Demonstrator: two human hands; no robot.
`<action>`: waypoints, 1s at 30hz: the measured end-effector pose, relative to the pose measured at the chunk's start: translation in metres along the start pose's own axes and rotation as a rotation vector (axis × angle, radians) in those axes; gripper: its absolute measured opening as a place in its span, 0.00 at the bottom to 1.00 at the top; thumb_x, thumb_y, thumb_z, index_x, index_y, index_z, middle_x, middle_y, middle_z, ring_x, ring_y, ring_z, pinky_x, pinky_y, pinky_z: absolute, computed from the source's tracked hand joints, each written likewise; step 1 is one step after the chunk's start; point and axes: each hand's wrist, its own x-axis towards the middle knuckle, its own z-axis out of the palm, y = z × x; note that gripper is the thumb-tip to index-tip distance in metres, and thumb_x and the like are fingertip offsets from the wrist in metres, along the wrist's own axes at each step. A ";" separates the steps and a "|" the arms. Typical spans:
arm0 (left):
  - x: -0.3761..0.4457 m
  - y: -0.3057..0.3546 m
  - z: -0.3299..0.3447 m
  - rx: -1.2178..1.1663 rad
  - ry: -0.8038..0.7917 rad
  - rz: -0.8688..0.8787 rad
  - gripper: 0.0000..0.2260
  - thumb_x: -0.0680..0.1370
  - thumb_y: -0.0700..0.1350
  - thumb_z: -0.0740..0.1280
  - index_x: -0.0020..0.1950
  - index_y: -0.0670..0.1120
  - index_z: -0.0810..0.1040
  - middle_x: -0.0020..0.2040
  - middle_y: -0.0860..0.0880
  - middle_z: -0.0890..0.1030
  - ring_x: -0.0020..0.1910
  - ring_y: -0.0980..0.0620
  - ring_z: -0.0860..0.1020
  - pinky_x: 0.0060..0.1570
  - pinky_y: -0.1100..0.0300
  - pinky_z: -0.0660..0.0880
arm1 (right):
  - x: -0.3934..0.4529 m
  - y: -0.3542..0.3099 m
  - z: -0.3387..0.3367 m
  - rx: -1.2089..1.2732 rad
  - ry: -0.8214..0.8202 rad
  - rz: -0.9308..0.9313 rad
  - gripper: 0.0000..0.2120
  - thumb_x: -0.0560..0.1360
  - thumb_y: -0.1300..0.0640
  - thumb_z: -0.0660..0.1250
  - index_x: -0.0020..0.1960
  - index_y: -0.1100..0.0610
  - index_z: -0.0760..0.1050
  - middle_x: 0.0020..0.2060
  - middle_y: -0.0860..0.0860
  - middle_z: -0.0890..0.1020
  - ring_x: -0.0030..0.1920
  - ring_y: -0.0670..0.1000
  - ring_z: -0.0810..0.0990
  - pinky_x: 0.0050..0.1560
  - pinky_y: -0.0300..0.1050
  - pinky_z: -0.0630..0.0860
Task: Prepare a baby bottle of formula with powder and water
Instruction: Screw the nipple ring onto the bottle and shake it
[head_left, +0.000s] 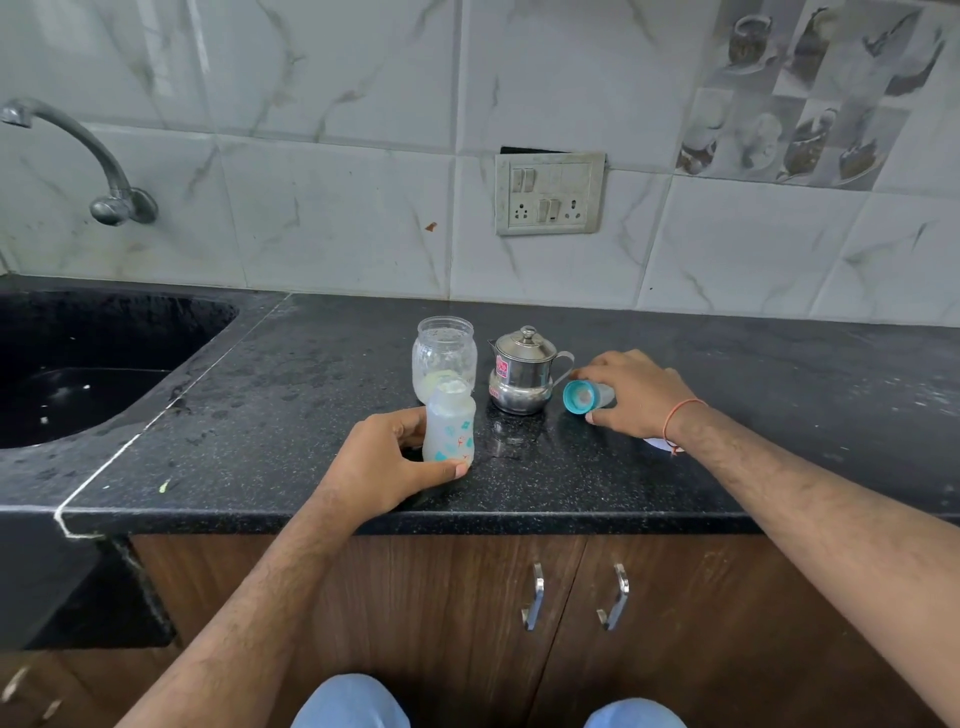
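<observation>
On the bench (727, 374), our left hand (384, 467) wraps the open bottle (449, 423); our right hand (639, 395) pinches 1 teal cap (582, 397) (tilted). We judge: steady, align threads squarely.

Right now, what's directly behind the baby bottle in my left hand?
Behind the baby bottle stands a clear jar with pale powder at its bottom. The bottle hides the jar's lower front.

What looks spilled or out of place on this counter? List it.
Pale specks dust the black counter at far right, like spilled powder. A small green scrap lies near the front edge by the sink. The switch plate sits slightly crooked, with a dark gap above it.
</observation>
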 end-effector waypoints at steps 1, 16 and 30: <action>0.000 0.000 0.000 -0.002 -0.001 -0.002 0.28 0.70 0.51 0.86 0.69 0.57 0.85 0.58 0.66 0.88 0.59 0.67 0.85 0.69 0.58 0.80 | 0.000 0.001 0.000 0.020 0.012 0.001 0.27 0.73 0.39 0.75 0.70 0.36 0.73 0.67 0.42 0.76 0.70 0.54 0.70 0.62 0.68 0.75; 0.000 0.000 0.000 -0.031 -0.016 0.017 0.24 0.71 0.49 0.86 0.65 0.59 0.85 0.56 0.67 0.88 0.58 0.68 0.85 0.67 0.63 0.79 | -0.048 -0.023 -0.021 0.751 0.227 -0.130 0.24 0.69 0.50 0.84 0.62 0.41 0.81 0.56 0.38 0.87 0.59 0.40 0.85 0.65 0.47 0.81; 0.000 0.001 0.000 -0.009 0.000 0.003 0.27 0.71 0.49 0.86 0.69 0.56 0.85 0.55 0.66 0.88 0.56 0.70 0.84 0.64 0.65 0.80 | -0.004 -0.129 -0.048 0.730 0.026 -0.312 0.25 0.69 0.49 0.84 0.64 0.43 0.83 0.57 0.45 0.86 0.54 0.45 0.83 0.60 0.42 0.78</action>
